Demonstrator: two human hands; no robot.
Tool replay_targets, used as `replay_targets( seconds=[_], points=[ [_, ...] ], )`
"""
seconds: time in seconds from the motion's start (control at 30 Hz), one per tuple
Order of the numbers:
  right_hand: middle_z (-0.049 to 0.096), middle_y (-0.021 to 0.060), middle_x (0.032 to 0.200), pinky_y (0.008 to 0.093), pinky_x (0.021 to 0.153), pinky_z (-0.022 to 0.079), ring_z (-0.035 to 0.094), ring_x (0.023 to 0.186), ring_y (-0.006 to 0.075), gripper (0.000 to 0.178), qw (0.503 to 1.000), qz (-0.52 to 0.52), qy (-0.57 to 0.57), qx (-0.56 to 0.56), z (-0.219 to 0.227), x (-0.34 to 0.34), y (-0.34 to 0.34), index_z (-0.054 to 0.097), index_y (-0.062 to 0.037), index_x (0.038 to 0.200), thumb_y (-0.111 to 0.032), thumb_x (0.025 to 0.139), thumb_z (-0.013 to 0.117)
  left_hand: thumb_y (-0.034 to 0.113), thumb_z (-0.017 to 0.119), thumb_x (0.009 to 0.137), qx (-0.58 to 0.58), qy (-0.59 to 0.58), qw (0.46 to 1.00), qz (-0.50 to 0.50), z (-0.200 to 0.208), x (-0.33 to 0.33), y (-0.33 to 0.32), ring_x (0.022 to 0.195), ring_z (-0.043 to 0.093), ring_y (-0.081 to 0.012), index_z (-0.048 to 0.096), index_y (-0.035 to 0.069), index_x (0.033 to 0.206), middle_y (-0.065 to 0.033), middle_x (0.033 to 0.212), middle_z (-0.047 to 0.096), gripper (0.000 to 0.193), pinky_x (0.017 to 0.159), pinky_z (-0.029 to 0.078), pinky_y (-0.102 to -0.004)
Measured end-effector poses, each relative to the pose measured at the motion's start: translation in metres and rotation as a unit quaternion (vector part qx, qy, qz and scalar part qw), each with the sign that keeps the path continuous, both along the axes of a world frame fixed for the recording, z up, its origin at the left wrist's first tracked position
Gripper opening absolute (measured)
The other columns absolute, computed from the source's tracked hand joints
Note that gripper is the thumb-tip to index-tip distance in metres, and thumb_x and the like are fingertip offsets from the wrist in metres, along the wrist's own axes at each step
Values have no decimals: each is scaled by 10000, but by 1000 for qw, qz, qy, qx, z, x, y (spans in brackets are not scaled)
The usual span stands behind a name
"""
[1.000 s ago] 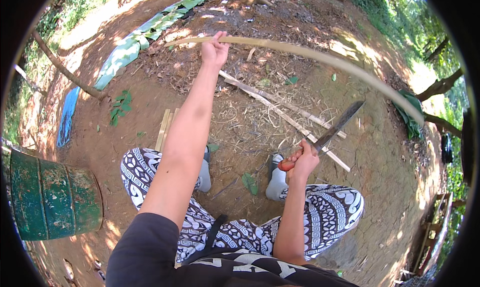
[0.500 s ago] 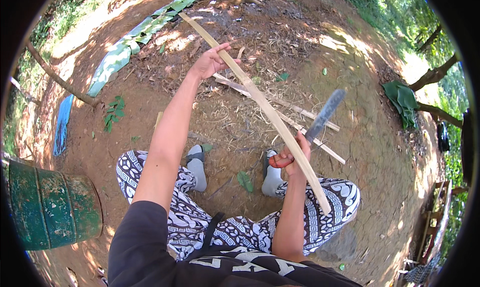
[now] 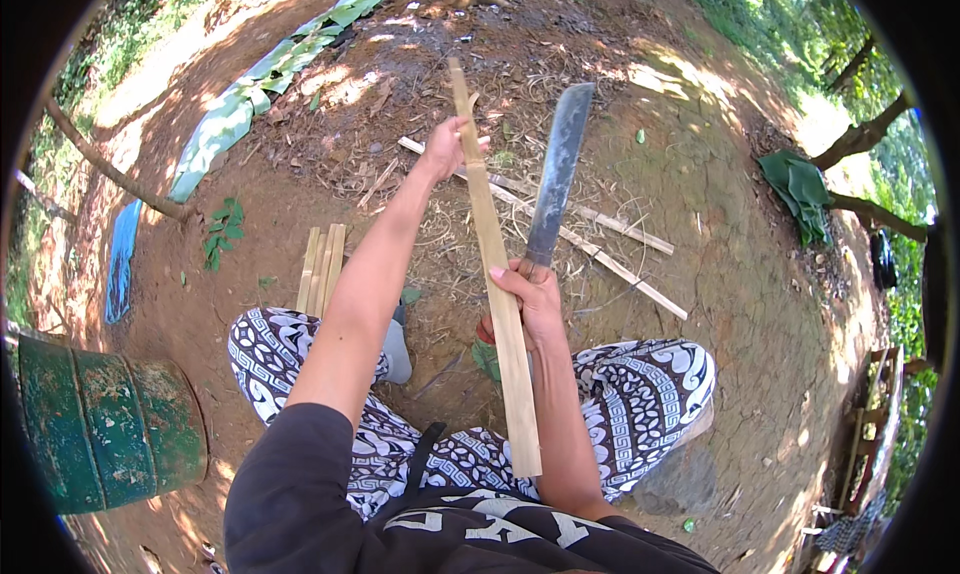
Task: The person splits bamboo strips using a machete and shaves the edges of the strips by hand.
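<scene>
The bamboo strip (image 3: 511,374) swings from eleven o'clock toward twelve, the machete (image 3: 562,164) from one; the right grip (image 3: 537,301) thumbs the strip.

Outdoors. I note bare, cracked brown earth (image 3: 780,374) under patchy sunlight; rust-flecked green drum (image 3: 110,424) to my left, tree branch (image 3: 863,135) and foliage (image 3: 745,9) to my right.

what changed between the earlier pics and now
The strip swung inward from pointing right to running almost front to back. The right hand now has its thumb on it, and the knife swung left. Unchanged: left hand on strip, right hand gripping knife, barrel in place.
</scene>
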State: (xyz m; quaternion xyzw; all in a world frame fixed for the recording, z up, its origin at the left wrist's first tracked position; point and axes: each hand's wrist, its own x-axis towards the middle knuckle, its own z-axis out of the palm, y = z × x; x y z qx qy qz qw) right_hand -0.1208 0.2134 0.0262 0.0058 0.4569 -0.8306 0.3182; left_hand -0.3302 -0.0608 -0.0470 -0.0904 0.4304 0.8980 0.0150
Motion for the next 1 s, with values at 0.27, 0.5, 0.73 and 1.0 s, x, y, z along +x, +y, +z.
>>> replay_targets(
  seconds=[0.27, 0.5, 0.73, 1.0],
  points=[
    [636, 16, 665, 229, 422, 401, 552, 478, 68, 137, 984, -152, 84, 30, -8, -16, -8, 664, 0, 861, -113, 864, 742, 25, 640, 902, -444, 236, 864, -3, 22, 90, 121, 1222, 555, -266, 335, 92, 1484, -235, 1446, 440, 661, 859, 529, -296],
    [483, -41, 524, 243, 374, 329, 425, 388, 48, 222, 991, -80, 111, -5, 35, 11, -25, 657, 10, 918, -206, 933, 705, 29, 575, 948, -144, 220, 959, 106, 30, 106, 115, 1043, 618, -169, 525, 0, 1028, -158, 1260, 611, 100, 889, 528, -263],
    [460, -34, 494, 253, 331, 314, 428, 357, 61, 289, 961, -178, 180, 108, 27, -4, 7, 577, -41, 789, -254, 940, 701, 393, 505, 1028, -261, 93, 917, 288, 129, 209, 81, 936, 714, -269, 539, -25, 1075, -188, 1034, 683, 422, 808, 615, -353],
    [400, -73, 570, 274, 497, 306, 341, 559, 42, 398, 950, -103, 177, 235, -15, 22, -28, 487, -65, 651, -253, 899, 735, 510, 455, 1001, -316, 63, 858, 401, 160, 301, 98, 941, 716, -346, 469, -50, 996, -249, 985, 676, 561, 778, 632, -398]
  ],
)
